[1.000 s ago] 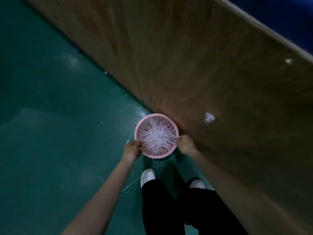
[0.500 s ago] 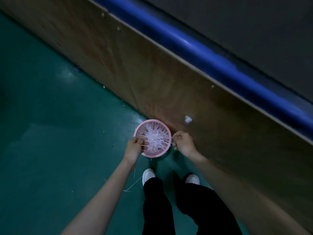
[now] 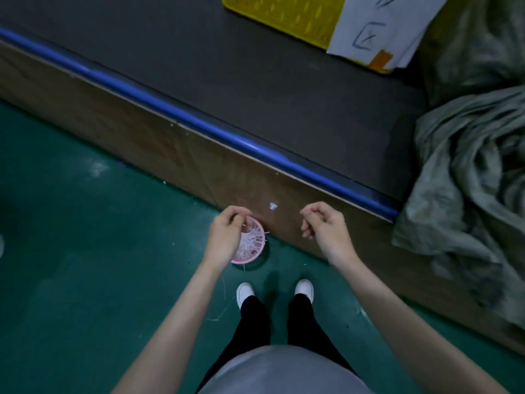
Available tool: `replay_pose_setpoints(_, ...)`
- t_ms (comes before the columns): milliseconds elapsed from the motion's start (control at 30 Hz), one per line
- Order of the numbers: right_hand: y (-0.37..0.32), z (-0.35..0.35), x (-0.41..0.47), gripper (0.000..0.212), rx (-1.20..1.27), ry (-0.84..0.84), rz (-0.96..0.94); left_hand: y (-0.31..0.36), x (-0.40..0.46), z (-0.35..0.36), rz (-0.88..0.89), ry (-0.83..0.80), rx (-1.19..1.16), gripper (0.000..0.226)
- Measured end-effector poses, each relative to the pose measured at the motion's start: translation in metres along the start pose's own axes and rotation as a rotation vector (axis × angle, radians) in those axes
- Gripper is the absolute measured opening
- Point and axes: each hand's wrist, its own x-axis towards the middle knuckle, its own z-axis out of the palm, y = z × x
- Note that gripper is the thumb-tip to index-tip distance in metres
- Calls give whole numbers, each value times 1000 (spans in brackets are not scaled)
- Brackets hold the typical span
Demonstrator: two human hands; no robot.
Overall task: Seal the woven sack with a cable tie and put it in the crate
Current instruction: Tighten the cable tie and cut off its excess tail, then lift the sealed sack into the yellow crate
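Landmark: pink basket [image 3: 251, 251], round, on the green floor [image 3: 85, 251] against the brown side panel [image 3: 176, 155] of the raised surface [image 3: 255, 89].

- Cable ties [image 3: 252, 238]: thin white strips, heaped inside the basket; loose strays on the floor just below it.
- My left hand [image 3: 227, 237]: over the basket's left rim, fingers pinched together on what looks like a thin tie; too fine to be sure.
- My right hand [image 3: 326, 226]: right of the basket, well apart from it, fingers curled in; I cannot tell whether it holds anything.
- Woven sack [image 3: 468, 180]: grey-green, crumpled, far right of the basket, draped over the surface's edge.
- Yellow crate [image 3: 284, 15]: far above the basket, on the surface.
- My white shoes [image 3: 245, 291]: just below the basket.
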Motion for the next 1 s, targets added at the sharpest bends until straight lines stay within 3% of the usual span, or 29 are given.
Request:
replay_pose_setpoints(533,-47,-125,-69,15,197,455,-314,116,-34,105,423,-429,79,28)
replay_pose_setpoints(800,-54,-219,-53,13,56,567,-388,160,-29,202,552,-478,105,27)
replay_pose_setpoints(1000,-54,-301,-25,12,-42,639,-412,189,-24,286,548,-433,157,12)
